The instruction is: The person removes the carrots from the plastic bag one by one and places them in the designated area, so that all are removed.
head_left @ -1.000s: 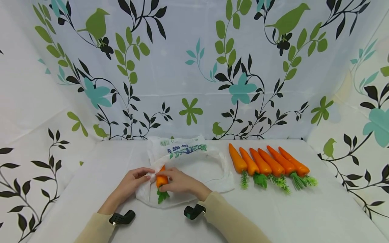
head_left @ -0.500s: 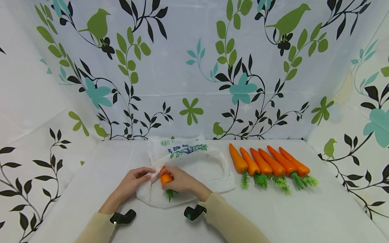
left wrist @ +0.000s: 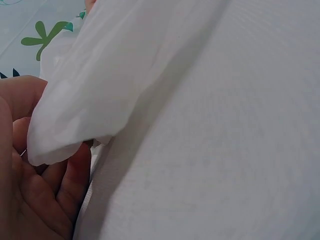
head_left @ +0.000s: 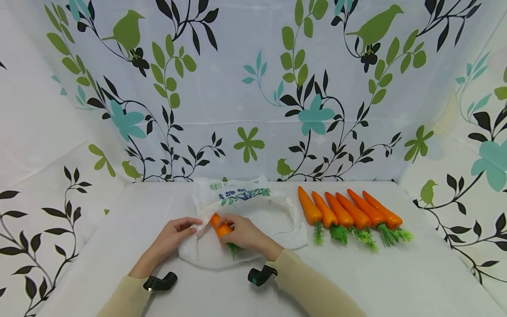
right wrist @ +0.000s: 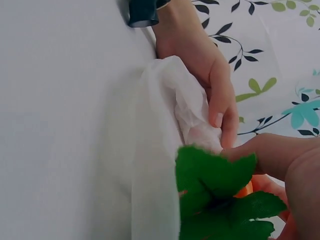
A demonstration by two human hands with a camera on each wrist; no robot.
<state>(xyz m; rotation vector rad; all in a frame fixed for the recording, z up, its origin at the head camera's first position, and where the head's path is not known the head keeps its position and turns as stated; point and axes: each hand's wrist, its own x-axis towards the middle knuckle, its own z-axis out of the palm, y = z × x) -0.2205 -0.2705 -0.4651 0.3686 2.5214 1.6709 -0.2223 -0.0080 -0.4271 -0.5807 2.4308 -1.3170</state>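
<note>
A white plastic bag [head_left: 206, 256] with blue and green print lies flat on the table, its opening facing the near side. The left hand [head_left: 172, 237] pinches the left part of the bag's edge between thumb and fingers; in the left wrist view the white film [left wrist: 85, 100] passes between them. An orange toy carrot [head_left: 215, 221] is gripped by the right hand [head_left: 245, 233] at the bag's opening, tilted with its tip toward the far left. Green leaves [right wrist: 215, 200] at the carrot's top point toward the near right. The fingers partly cover the carrot's body.
On the right, several more orange carrots [head_left: 358, 211] lie side by side in a row, leaves toward the near side. A patterned curtain [head_left: 253, 88] hangs behind the white table [head_left: 356, 277]. Both wrists wear a black camera band [head_left: 160, 283].
The right hand has shifted a little to the right with the carrot, which has turned so that its leaves swing toward the right. The left hand keeps its place on the bag.
</note>
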